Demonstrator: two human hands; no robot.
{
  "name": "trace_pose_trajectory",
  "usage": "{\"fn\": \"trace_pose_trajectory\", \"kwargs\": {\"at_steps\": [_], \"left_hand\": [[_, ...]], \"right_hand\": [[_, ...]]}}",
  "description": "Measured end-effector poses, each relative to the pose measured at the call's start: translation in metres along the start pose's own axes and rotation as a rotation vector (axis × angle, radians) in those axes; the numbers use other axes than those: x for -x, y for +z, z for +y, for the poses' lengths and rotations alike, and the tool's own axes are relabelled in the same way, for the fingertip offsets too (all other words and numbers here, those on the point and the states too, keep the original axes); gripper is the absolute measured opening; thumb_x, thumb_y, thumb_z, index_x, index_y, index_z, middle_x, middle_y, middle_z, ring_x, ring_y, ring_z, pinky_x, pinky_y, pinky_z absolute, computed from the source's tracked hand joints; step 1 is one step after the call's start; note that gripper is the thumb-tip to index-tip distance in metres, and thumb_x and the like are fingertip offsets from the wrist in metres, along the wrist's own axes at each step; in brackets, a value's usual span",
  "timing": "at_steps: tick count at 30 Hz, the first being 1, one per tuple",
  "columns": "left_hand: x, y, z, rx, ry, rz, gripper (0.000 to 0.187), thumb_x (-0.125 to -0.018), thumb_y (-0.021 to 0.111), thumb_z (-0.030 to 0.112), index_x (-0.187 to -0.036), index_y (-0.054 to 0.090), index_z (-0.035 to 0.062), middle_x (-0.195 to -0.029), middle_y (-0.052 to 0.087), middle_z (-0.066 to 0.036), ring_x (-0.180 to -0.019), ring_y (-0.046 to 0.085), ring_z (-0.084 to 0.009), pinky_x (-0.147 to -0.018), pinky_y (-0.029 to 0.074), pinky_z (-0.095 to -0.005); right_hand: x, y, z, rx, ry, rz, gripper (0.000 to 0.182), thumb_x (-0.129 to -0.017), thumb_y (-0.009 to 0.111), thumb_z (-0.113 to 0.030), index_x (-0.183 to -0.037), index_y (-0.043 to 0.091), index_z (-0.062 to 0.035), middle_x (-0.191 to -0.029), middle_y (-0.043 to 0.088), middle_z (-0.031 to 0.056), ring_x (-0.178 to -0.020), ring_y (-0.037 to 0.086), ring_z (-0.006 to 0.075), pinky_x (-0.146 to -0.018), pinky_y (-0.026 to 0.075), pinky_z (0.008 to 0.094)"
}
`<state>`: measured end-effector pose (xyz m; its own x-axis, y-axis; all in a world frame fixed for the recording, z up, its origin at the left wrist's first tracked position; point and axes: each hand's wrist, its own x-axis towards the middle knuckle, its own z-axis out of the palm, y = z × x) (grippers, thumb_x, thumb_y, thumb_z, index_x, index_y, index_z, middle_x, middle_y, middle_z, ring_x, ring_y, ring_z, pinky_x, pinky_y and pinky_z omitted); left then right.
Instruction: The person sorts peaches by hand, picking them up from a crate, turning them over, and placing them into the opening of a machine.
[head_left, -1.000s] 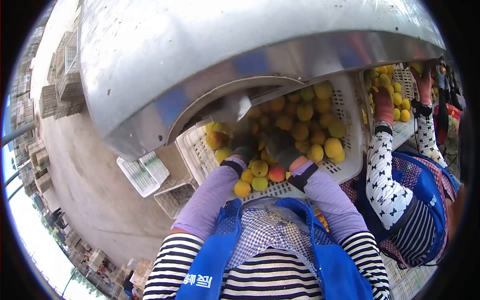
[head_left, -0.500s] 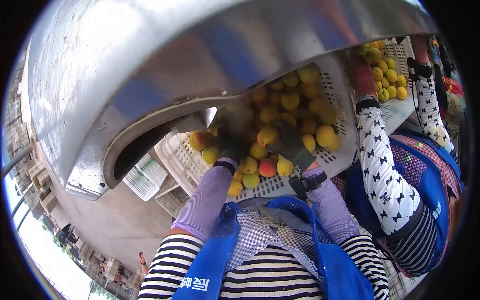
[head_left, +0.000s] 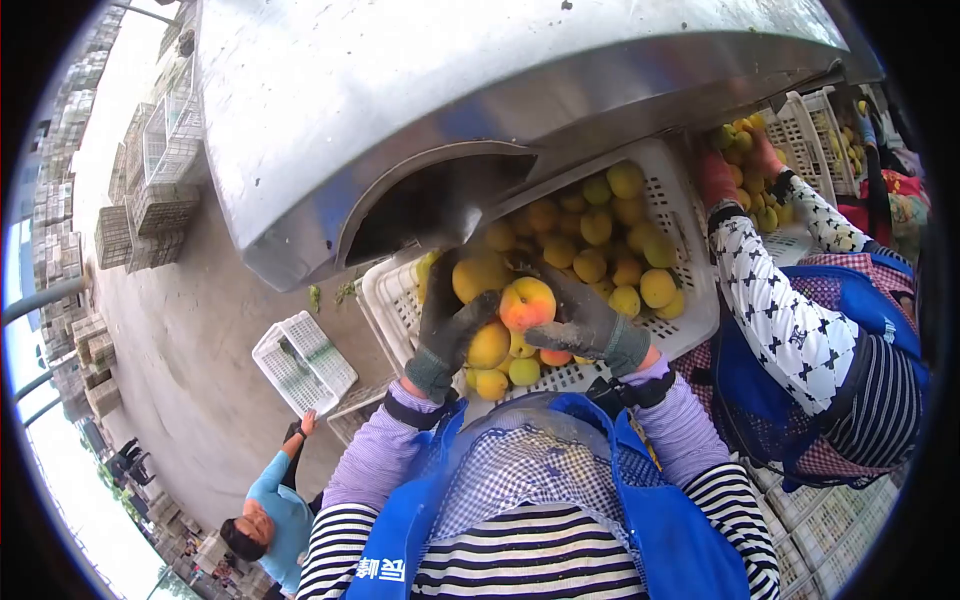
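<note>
My left hand [head_left: 447,332], in a dark glove, is wrapped round a large yellow peach [head_left: 480,277] near the crate's left part. Close beside it, my right hand [head_left: 583,318], also gloved, grips a red-and-orange peach [head_left: 527,304] between thumb and fingers. Both hands are over a white plastic crate [head_left: 690,250] that holds many yellow and green peaches. More peaches [head_left: 490,345] lie just under my hands. Parts of the fingertips are hidden behind the fruit.
A large metal machine housing [head_left: 400,110] with a dark opening arches over the crate's far side. At the right, a co-worker's patterned sleeve [head_left: 785,315] reaches to another fruit crate. A person in blue [head_left: 280,510] stands at lower left near a white crate [head_left: 305,365]. Crates are stacked farther left.
My hands have come up out of the fruit pile, and the two peaches now show in them. The view has shifted, and a person in blue has come into sight at lower left.
</note>
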<state>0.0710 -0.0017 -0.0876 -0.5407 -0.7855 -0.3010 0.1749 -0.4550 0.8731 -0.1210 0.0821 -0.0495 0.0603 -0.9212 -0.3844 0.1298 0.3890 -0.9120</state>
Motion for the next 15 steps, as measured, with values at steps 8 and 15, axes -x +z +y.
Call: {"fn": "trace_pose_trajectory", "kwargs": {"at_steps": [8, 15], "left_hand": [[0.010, 0.004, 0.049, 0.022, 0.105, 0.163, 0.061, -0.089, 0.070, 0.016, -0.139, 0.039, 0.0022, -0.125, 0.056, -0.013, -0.111, 0.057, -0.0214, -0.096, 0.048, -0.0347], [0.012, -0.015, 0.050, -0.055, 0.015, 0.323, 0.052, -0.092, 0.067, 0.021, -0.133, 0.046, -0.0008, -0.121, 0.058, -0.013, -0.109, 0.058, -0.0202, -0.092, 0.050, -0.0329]], "right_hand": [[-0.004, 0.052, -0.049, 0.577, -0.317, 0.360, 0.073, -0.072, 0.082, -0.024, -0.134, 0.050, -0.0014, -0.126, 0.055, 0.0199, -0.113, 0.060, 0.0337, -0.093, 0.052, 0.0395], [-0.082, 0.046, -0.049, 1.137, -0.458, 0.639, 0.063, -0.066, 0.082, -0.038, -0.118, 0.059, -0.0109, -0.109, 0.061, 0.0130, -0.089, 0.065, 0.0312, -0.069, 0.054, 0.0400]]}}
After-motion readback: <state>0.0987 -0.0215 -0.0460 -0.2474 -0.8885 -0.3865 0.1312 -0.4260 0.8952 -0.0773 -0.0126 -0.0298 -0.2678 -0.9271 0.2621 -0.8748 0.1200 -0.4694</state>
